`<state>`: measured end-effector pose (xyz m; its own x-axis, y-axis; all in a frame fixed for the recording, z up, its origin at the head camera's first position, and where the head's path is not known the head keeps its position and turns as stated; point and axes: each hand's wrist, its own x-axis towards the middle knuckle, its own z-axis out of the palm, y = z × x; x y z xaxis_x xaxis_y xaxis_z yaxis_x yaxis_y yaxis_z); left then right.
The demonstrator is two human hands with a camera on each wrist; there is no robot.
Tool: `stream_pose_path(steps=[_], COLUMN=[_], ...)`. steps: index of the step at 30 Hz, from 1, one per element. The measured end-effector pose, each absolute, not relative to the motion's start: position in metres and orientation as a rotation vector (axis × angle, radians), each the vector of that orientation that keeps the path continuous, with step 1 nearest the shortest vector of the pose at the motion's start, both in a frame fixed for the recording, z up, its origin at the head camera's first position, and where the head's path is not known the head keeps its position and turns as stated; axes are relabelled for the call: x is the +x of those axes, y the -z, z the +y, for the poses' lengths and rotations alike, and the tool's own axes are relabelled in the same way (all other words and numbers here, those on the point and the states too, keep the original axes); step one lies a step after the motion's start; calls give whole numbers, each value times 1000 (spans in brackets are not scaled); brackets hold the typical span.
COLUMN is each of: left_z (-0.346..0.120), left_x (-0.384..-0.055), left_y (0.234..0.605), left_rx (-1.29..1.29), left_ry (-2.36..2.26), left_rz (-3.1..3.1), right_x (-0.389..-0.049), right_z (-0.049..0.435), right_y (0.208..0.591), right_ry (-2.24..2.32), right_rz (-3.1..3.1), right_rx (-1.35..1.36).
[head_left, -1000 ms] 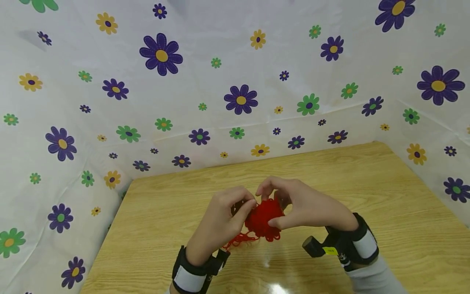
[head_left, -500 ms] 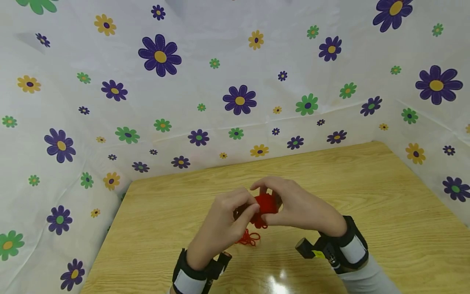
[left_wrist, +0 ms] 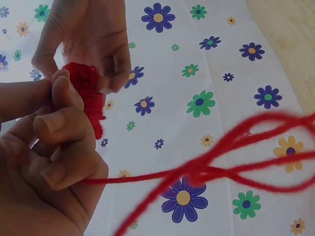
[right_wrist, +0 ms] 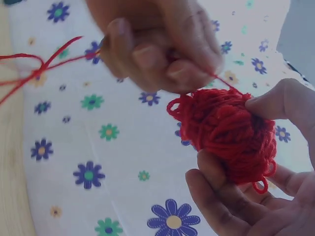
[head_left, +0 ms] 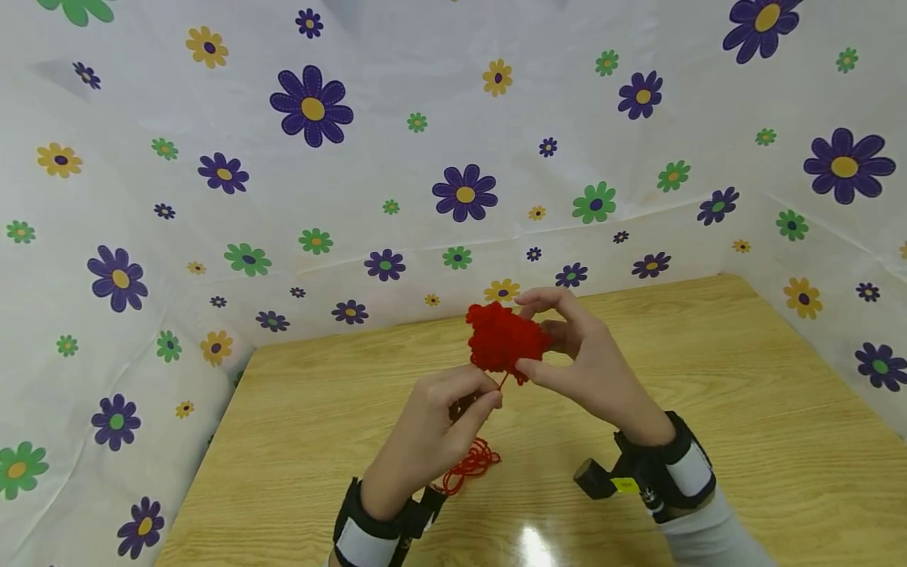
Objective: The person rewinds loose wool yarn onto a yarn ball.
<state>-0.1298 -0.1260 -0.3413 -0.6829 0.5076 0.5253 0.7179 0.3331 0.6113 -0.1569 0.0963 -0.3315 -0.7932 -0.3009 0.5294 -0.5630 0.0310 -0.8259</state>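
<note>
A ball of red yarn (head_left: 505, 339) is up above the table, its surface bumpy with small loops. My right hand (head_left: 588, 358) holds it from the right, thumb on the near side and fingers behind. Just below and to the left, my left hand (head_left: 446, 417) pinches a strand (right_wrist: 229, 83) that runs taut up to the ball. Out of the left hand's other side the yarn trails on, and its loose tail (head_left: 473, 466) hangs in tangled loops beneath. The left wrist view shows those loops (left_wrist: 236, 167) close to the camera.
The wooden table (head_left: 708, 378) spreads under both hands. A white cloth (head_left: 397, 157) with printed flowers stands behind it and along the sides. Each wrist wears a black strap with a camera, and the right one (head_left: 598, 478) juts out toward the middle.
The right hand has lifted the yarn ball up and away from the left hand after bringing it close. A strand now stretches between them. The left hand has stayed nearly in place.
</note>
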Motion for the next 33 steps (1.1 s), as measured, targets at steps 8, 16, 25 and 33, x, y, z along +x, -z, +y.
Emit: stream_pose_path(steps=[8, 16, 25, 33], left_z=[-132, -137, -137, -137], left_x=[-135, -138, -136, -137], left_y=[342, 343, 339, 341], left_rx=[-1106, -1096, -1054, -1042], left_ry=[1319, 1281, 1265, 1237], left_rz=[-2358, -2346, -2409, -2413], right_x=[-156, -152, -153, -154], right_z=[111, 113, 110, 111], right_y=[326, 325, 328, 329], right_ry=[-2288, -2136, -1802, -1555], right_rz=[-1861, -2197, -2493, -2583], right_rx=[1170, 1398, 1440, 1383])
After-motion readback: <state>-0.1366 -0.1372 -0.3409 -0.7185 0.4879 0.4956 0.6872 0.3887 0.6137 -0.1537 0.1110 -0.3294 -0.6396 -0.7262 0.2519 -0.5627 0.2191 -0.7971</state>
